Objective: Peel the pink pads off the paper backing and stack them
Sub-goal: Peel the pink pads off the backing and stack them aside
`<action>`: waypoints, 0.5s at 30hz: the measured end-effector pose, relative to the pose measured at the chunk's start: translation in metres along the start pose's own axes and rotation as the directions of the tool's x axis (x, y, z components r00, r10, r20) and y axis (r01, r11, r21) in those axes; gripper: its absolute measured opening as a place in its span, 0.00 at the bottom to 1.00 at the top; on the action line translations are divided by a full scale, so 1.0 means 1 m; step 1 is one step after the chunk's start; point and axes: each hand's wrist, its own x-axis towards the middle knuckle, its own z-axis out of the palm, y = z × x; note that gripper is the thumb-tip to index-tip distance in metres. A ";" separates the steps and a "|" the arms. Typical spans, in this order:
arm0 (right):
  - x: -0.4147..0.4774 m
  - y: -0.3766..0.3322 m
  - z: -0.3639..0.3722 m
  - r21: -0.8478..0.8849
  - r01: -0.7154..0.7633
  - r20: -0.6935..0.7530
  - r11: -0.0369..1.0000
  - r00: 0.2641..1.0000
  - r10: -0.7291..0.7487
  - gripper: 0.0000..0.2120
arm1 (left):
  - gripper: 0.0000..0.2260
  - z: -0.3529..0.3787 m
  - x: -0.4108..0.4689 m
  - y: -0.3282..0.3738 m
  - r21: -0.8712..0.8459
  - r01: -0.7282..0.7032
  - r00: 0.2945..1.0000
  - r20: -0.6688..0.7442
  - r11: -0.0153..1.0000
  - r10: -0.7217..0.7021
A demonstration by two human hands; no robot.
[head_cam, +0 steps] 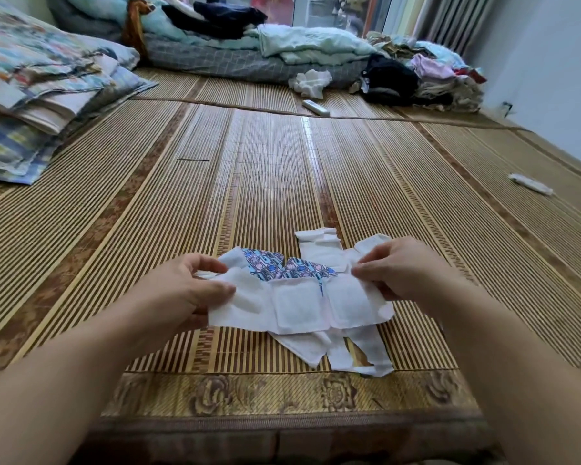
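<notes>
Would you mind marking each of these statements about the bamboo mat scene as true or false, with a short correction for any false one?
1. Both hands grip the pale sheet of pads, the left hand at one end and the right hand at the other. True.
2. The sheet lies flat on the bamboo mat, untouched. False: it is held up between the two hands.
3. A patterned blue and purple piece shows along the sheet's far edge. True.
4. More white pieces lie on the mat under the sheet. True.
5. The remote lies beside the left hand. False: it lies far off, near the white crumpled cloth.
</notes>
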 end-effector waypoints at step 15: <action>0.003 0.007 0.036 -0.488 0.133 0.023 0.862 0.990 -0.139 0.03 | 0.11 0.043 0.009 0.005 0.034 -0.077 0.995 0.070 0.996 0.075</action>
